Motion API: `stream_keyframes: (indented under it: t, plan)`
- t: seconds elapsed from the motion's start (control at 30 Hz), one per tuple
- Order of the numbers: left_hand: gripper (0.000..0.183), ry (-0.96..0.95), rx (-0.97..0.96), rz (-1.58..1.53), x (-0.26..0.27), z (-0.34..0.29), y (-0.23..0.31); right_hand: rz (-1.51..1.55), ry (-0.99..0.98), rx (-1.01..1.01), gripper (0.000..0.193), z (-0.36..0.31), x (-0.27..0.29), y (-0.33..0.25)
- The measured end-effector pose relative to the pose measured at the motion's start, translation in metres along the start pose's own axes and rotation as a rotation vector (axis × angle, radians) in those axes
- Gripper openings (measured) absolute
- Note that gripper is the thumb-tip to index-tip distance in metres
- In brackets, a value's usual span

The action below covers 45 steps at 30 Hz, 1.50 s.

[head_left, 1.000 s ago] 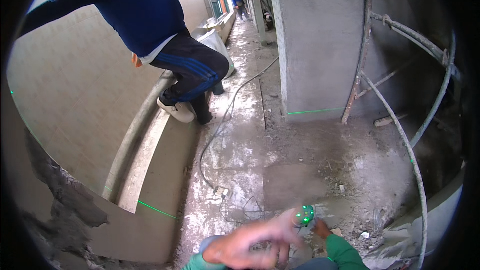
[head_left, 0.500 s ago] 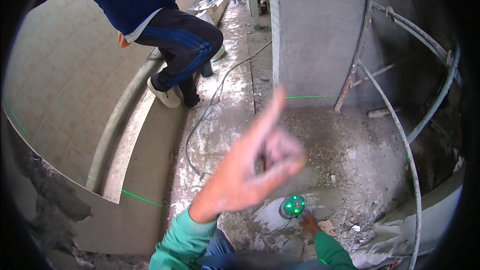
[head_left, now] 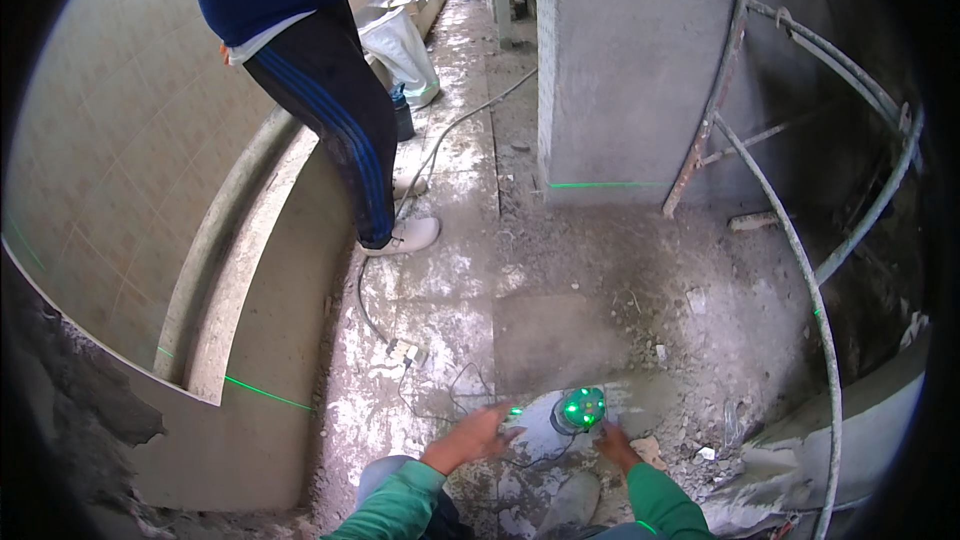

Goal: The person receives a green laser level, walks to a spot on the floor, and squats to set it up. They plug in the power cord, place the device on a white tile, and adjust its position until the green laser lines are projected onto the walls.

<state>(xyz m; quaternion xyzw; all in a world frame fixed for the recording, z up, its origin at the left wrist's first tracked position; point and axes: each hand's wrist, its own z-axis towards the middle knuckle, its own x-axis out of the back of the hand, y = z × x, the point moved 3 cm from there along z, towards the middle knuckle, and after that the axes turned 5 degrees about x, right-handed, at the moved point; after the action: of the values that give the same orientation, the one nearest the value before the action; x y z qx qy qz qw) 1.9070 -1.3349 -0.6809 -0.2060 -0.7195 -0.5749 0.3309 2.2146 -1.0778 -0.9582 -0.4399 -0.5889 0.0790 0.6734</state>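
Observation:
A round laser level (head_left: 580,410) with a green, glowing top stands on a pale patch of floor. My right hand (head_left: 615,448) is at its lower right side, fingers closed against its edge; the fingertips are partly hidden. To the left of the level is my left hand (head_left: 482,436), low over the floor, holding nothing. Its fingers are apart and point toward the level, and green light falls across them. A thin dark cable (head_left: 535,462) runs by the base of the level.
A person in dark striped trousers (head_left: 350,130) stands ahead on the left beside a low ledge (head_left: 265,250). A power strip (head_left: 405,351) and grey cable (head_left: 436,155) lie on the floor. Metal scaffold poles (head_left: 790,205) rise on the right by a grey column (head_left: 610,70). Rubble litters the floor.
My left hand, raised with a finger pointing forward, has come down beside the level. The other person has stepped down from the ledge onto the floor. My right hand stays at the level.

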Motion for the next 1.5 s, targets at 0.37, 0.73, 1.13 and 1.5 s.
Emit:
stream_keyframes:
  t: [0.37,0.73,1.13,1.5]
  plan:
    - [0.042,-0.364,0.151,0.23,-0.036,-0.001,-0.031,-0.077,0.044,-0.154,0.043,-0.003,0.002,-0.011]
    - [0.033,-0.552,0.053,0.168,-0.203,0.003,-0.093,-0.03,0.343,-0.113,0.021,0.007,-0.011,-0.013]
    - [0.045,0.351,0.337,-0.12,-0.256,0.04,-0.058,0.049,0.315,-0.155,0.033,0.025,-0.002,-0.01]
    - [0.038,0.2,0.37,0.089,-0.255,0.072,-0.058,0.021,0.276,-0.109,0.022,0.034,0.007,-0.018]
